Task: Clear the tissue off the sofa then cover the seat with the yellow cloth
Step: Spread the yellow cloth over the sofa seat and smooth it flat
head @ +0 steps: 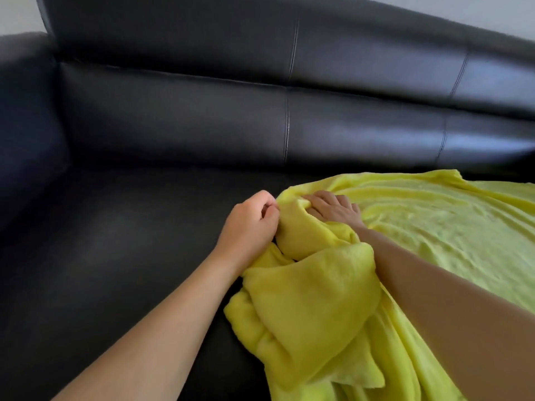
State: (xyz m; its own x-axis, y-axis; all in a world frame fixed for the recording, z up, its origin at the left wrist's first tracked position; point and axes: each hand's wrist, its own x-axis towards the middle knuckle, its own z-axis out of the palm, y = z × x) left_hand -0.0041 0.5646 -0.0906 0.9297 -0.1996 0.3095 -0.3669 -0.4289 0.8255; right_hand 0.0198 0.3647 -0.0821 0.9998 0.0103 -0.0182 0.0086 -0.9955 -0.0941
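Observation:
A fluffy yellow cloth [434, 227] lies spread over the right part of the black leather sofa seat [115, 241], with a bunched, folded mass [307, 308] near the front middle. My left hand [249, 224] is curled at the cloth's left edge, pinching its folded corner. My right hand [333, 208] lies on top of the cloth just to the right, fingers pressing into the fold. No tissue is in view.
The sofa backrest [289, 117] runs across the top, and the left armrest [26, 125] closes the left side. The left half of the seat shows bare black leather. A pale wall [492, 15] is behind the sofa.

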